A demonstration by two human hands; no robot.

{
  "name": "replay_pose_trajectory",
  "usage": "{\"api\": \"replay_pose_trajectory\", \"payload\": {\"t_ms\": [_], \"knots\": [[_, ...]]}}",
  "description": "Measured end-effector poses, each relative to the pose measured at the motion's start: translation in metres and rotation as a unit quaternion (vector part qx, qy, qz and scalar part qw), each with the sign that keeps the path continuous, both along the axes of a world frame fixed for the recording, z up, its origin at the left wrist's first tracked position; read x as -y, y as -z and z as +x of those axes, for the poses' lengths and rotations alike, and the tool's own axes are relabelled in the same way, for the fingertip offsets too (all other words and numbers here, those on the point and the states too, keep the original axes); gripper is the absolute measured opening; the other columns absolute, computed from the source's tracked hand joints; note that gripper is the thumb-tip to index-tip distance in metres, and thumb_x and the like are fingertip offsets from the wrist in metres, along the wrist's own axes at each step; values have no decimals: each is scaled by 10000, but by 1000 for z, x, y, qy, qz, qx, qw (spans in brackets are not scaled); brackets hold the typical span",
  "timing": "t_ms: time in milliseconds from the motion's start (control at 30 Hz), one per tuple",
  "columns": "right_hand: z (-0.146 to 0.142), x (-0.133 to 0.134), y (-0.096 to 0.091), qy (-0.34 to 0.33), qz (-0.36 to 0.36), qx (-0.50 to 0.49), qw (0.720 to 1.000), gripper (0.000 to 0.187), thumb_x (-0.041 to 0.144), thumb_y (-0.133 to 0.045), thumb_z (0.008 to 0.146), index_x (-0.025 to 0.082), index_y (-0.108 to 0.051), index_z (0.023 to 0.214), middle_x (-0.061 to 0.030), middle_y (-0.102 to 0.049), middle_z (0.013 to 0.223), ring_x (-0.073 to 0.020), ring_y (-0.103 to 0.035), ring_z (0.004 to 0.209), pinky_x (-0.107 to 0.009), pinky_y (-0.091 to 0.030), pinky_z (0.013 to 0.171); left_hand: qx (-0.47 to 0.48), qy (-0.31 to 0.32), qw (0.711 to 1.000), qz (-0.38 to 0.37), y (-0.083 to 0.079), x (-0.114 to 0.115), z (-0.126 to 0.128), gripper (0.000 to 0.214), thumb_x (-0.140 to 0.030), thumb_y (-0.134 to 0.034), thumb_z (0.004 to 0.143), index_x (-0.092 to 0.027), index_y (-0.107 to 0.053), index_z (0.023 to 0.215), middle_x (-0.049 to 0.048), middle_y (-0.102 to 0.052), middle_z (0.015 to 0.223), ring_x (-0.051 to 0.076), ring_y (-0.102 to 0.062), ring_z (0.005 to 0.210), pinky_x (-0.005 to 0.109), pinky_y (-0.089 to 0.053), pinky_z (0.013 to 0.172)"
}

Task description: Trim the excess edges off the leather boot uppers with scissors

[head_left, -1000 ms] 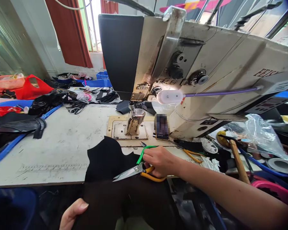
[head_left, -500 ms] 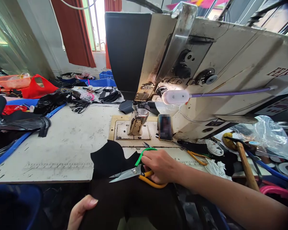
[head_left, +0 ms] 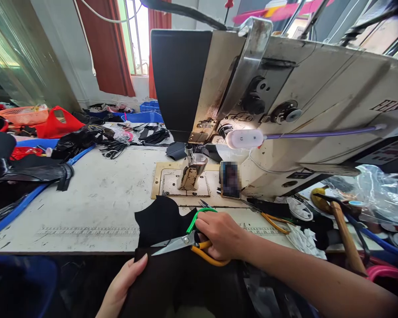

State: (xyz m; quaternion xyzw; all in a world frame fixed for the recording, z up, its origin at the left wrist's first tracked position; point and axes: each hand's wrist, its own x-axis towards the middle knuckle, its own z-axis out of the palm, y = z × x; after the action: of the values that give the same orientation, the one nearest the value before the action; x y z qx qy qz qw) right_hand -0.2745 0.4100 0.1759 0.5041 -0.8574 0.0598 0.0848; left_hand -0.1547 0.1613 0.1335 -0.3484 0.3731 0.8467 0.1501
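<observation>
My right hand (head_left: pixel 220 234) is closed round a pair of scissors (head_left: pixel 177 244), with a green upper handle and an orange lower one. Their blades point left across a piece of black material (head_left: pixel 159 221), slightly apart. My left hand (head_left: pixel 128 278) pinches the left edge of the black material near the blade tips. Its thumb lies on top while the other fingers are hidden underneath. The black piece hangs over the front table edge toward my lap, its curved far end lying on the table. Dark shades blend there, so its lower outline is unclear.
A sewing machine (head_left: pixel 301 97) with a lit lamp (head_left: pixel 244 138) towers over the white table (head_left: pixel 96 194). Beside its post (head_left: pixel 192 172) leans a phone (head_left: pixel 230 179). Orange-handled scissors (head_left: pixel 274 222) and a hammer (head_left: pixel 346 236) lie rightward. A blue-edged bin (head_left: pixel 23 203) stands left.
My left hand has moved up and right, its thumb now beside the blade tips. The black piece has shifted slightly right. My right hand keeps the scissors in nearly the same place.
</observation>
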Motion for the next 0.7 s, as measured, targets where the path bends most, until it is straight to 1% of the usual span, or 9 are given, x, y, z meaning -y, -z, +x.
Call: {"api": "replay_pose_trajectory", "payload": {"t_ms": [100, 200, 267, 333, 433, 567, 700], "knots": [[0, 0, -1, -1, 0, -1, 1000, 144, 170, -515, 620, 207, -467, 750, -13, -550, 755, -158, -437, 607, -299, -248, 524, -7, 19, 1000, -22, 0, 2, 3, 280, -242, -849, 654, -68, -755, 853, 144, -760, 792, 337, -727, 840, 309, -610, 707], [-1, -2, 1, -11, -5, 8, 1000, 154, 161, -524, 603, 206, -467, 740, -8, -550, 738, -147, -429, 578, -289, -228, 499, -8, 5, 999, -31, -4, 3, 5, 267, -229, -847, 655, -71, -754, 851, 137, -761, 792, 322, -731, 821, 304, -607, 726], [-1, -3, 3, -20, -9, 10, 1000, 160, 153, -528, 592, 203, -468, 732, -8, -551, 733, -141, -430, 572, -281, -233, 493, -6, -7, 1000, -24, -7, 1, 5, 262, -224, -840, 658, -76, -754, 857, 134, -763, 805, 322, -731, 830, 312, -606, 739], [-2, -4, 3, -23, -12, 4, 1000, 138, 149, -527, 617, 200, -472, 732, -9, -548, 727, -139, -435, 573, -279, -246, 496, -6, -7, 1000, -15, -10, 0, 5, 260, -221, -840, 653, -70, -754, 847, 136, -761, 784, 327, -729, 839, 322, -605, 758], [-1, -4, 3, -8, -4, -2, 1000, 100, 165, -522, 666, 200, -479, 749, -13, -548, 736, -146, -446, 587, -288, -258, 509, -12, 0, 1000, 0, -14, -2, 2, 268, -230, -839, 651, -56, -753, 836, 155, -758, 789, 351, -717, 889, 351, -595, 809], [1, -3, -1, 10, 11, 3, 1000, 129, 180, -526, 644, 205, -475, 760, -21, -557, 761, -157, -457, 615, -300, -261, 526, -8, 4, 1000, 7, -16, -4, 1, 212, -218, -820, 671, -56, -748, 787, 178, -756, 848, 370, -696, 958, 364, -582, 842], [2, 0, -3, 2, 20, 5, 1000, 124, 171, -525, 649, 202, -476, 759, -19, -556, 758, -152, -454, 611, -300, -244, 528, -14, -26, 999, 14, -19, -10, 6, 168, -218, -786, 712, -82, -740, 799, 154, -761, 850, 347, -703, 953, 368, -576, 856]]}}
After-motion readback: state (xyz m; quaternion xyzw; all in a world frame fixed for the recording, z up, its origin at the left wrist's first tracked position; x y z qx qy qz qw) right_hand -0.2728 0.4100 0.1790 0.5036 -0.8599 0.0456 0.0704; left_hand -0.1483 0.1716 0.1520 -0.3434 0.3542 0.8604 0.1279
